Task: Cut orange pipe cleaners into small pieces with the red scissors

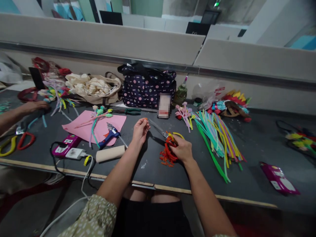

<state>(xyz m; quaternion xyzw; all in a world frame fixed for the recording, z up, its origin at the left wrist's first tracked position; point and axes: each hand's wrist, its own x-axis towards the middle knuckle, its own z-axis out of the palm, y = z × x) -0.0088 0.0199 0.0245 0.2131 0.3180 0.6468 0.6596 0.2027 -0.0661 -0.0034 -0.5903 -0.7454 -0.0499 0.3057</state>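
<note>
Dark worktop (256, 141) carried a spotted bag (148, 87); before it, my right hand (182, 149) curled round scissors (165, 134) near red cuttings (167, 161), probably angled to reach the orange bit (145, 118) my left hand (141, 130) closely pinched.

Along the back of the table (254, 141), the bag (148, 87) is flanked by the tote (112, 93) on its left and the bottle (181, 92) on its right; the phone (164, 103) is placed before it. The glue gun (110, 135) is laid on the paper (118, 122), behind the roll (110, 154). The clippings (166, 159) are scattered left of the stems (218, 136).
</note>
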